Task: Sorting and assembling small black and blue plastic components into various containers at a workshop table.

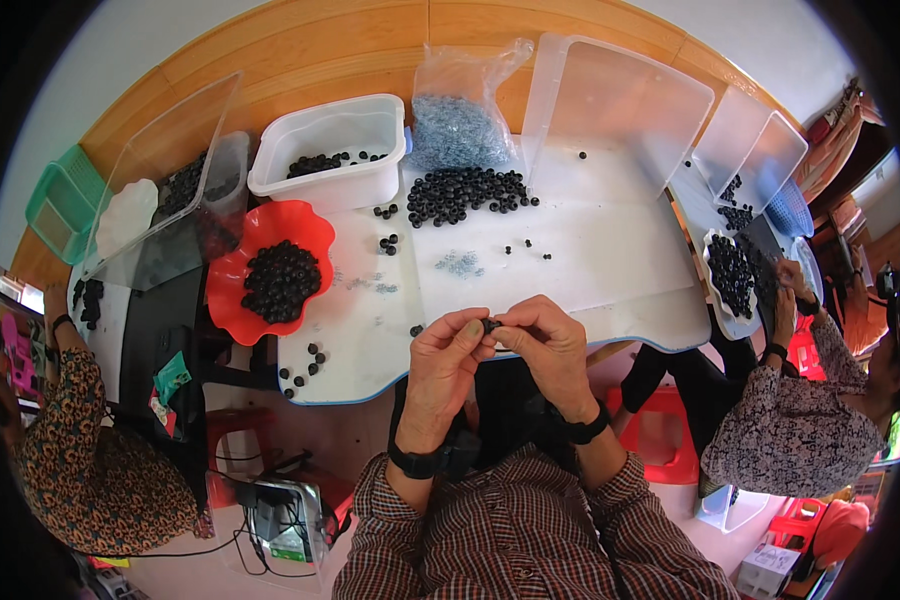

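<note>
My left hand [448,362] and my right hand [542,345] meet fingertip to fingertip over the near edge of the white tabletop [590,270], pinching one small black ring-shaped part [491,326] between them. Just beyond lies a heap of the same black parts [462,192] and a small scatter of tiny blue-grey bits [460,264]. A clear bag of blue-grey bits [457,125] stands behind the heap. A red wavy bowl [250,290], to my left, is full of black parts.
A white tub [330,175] with a few black parts stands at the back, beside clear lids and bins [610,100]. One person sits at left [80,450], another at right [790,420] by a white dish of black parts [730,275]. Red stools stand underneath.
</note>
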